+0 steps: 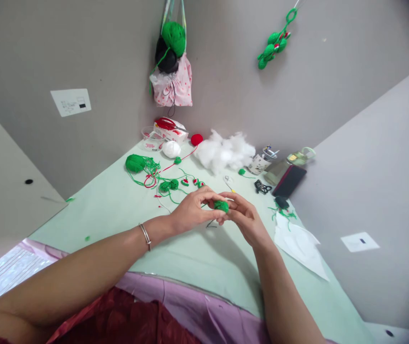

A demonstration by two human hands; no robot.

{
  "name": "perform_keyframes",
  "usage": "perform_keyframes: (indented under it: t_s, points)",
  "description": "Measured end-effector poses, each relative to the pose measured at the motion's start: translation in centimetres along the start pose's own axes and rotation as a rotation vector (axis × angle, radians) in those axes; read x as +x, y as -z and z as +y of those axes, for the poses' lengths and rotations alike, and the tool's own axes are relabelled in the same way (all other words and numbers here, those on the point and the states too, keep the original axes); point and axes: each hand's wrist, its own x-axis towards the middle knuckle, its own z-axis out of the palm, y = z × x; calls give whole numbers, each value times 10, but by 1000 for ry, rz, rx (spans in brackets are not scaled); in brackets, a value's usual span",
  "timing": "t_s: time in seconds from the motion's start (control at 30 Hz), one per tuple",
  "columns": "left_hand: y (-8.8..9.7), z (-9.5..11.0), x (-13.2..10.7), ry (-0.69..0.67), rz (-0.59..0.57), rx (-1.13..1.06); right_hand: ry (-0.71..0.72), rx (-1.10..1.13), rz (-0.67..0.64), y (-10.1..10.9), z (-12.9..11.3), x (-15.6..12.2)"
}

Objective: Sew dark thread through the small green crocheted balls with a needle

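Observation:
A small green crochet piece (221, 206) is pinched between both hands above the pale green table (118, 210). My left hand (193, 209), with a metal bangle on its wrist, has its fingers curled and closed on the piece's left side. My right hand (244, 219) grips it from the right with closed fingers. A dark thread or hook trails below the piece; it is too small to make out. Behind my hands lie several small green and red crochet pieces (190, 182) and loose green yarn (136, 164).
White stuffing (224, 151), a red ball (196, 139), a white ball (171, 149) and boxes sit at the table's back. A cup, a dark case (290, 180) and white paper (299, 243) lie right. Yarn bags (172, 62) and a crochet string (274, 45) hang on the wall.

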Motion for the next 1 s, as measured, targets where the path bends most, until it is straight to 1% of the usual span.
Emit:
perform_keyframes:
  t_s: [0.07,0.13,0.17,0.2,0.3,0.37,0.43,0.5,0.57,0.6,0.63,0.67,0.7,0.77,0.8,0.83,0.87,1.0]
  points:
    - [3,-6,2,23,-5,48,31,-152,105,-2,-2,0]
    - [4,-12,3,54,-25,94,95,-313,219,-5,-3,1]
    - [5,-15,3,64,-38,115,137,-373,252,-6,-2,1]
    - [4,-17,3,72,-50,138,179,-415,265,-7,-1,1]
    - [2,-18,1,76,-72,212,275,-483,244,-10,3,1]
    - [0,-17,1,70,-85,253,287,-518,229,-12,4,2]
    - [-1,-16,0,65,-98,281,288,-524,246,-12,3,2]
    - [-1,-16,1,75,-117,290,282,-440,339,-8,0,2]
    - [-1,-19,1,114,-156,271,250,-246,469,-2,-6,1]
    - [-1,-20,2,147,-185,243,219,-134,510,0,-9,0]
    - [-1,-22,2,183,-214,203,174,-35,518,2,-11,-1]
    - [0,-24,3,221,-241,150,117,43,484,4,-14,-1]
    - [0,-25,3,252,-259,89,48,98,407,4,-15,-2]
    - [2,-25,4,291,-282,-12,-89,166,211,3,-16,-2]
    - [3,-24,5,307,-290,-34,-126,199,146,4,-16,-2]
    - [4,-23,5,327,-296,-40,-132,239,125,6,-16,-1]
    - [4,-22,5,352,-302,-35,-109,285,149,10,-16,-1]
    - [5,-20,4,426,-322,-42,105,424,437,44,-17,1]
